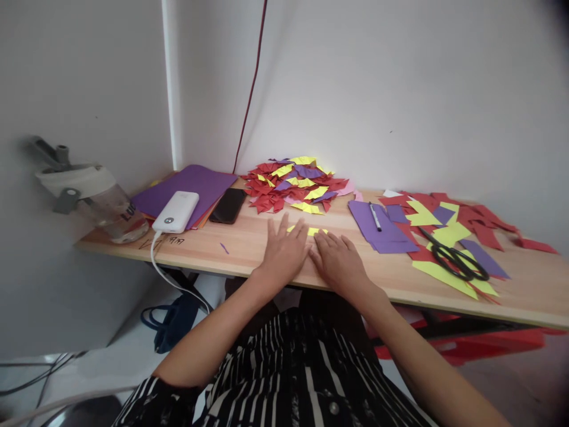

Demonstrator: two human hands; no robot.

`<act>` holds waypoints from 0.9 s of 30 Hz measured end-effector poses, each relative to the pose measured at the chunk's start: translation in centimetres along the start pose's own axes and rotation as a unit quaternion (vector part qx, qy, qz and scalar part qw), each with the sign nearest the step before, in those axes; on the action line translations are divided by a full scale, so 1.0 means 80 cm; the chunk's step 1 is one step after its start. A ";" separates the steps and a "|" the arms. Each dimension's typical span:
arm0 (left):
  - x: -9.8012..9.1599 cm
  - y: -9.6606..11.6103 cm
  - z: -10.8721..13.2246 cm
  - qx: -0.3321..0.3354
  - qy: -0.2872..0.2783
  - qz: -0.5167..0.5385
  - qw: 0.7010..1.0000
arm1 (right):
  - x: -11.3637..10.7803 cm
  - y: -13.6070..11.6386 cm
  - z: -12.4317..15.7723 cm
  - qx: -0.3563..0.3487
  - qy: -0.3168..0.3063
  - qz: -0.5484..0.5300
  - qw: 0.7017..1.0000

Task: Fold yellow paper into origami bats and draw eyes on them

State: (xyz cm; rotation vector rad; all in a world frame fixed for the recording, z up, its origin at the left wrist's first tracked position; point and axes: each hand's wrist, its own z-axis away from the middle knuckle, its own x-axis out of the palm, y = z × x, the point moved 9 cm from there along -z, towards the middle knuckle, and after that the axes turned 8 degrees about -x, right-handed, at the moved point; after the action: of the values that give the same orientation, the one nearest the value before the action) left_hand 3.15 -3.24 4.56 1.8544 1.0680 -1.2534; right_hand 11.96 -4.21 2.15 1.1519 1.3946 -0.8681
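At twelve o'clock, my left hand, spread wide, and right hand, fingers extended, rest on a yellow paper strip, gripping nothing; scissors at two o'clock.

Left fingers have room leftward, paper pile ahead

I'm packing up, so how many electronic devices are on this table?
2: the white power bank on the left-hand purple sheets, and the dark phone just right of it. Others may be hidden from view.
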 end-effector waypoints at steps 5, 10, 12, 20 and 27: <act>0.015 0.017 -0.017 0.019 -0.026 0.012 0.999 | -0.003 -0.001 0.001 -0.003 0.008 -0.006 1.000; 0.014 -0.009 -0.014 -0.013 -0.022 0.008 1.000 | 0.000 0.001 0.001 0.007 0.007 -0.009 1.000; 0.013 -0.019 -0.009 -0.018 -0.024 0.007 1.000 | 0.002 0.001 0.000 0.009 -0.003 -0.010 1.000; 0.011 -0.038 -0.002 -0.027 -0.050 0.002 0.998 | 0.001 0.002 0.000 0.012 -0.017 -0.014 1.000; 0.005 -0.046 0.009 -0.041 -0.042 -0.037 0.998 | 0.001 0.001 -0.001 0.011 -0.015 -0.016 1.000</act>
State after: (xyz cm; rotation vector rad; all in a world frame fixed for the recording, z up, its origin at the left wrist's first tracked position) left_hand -0.36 -2.05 3.70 1.7012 1.1339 -1.2978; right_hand 12.04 -4.11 2.06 1.1314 1.3843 -0.9212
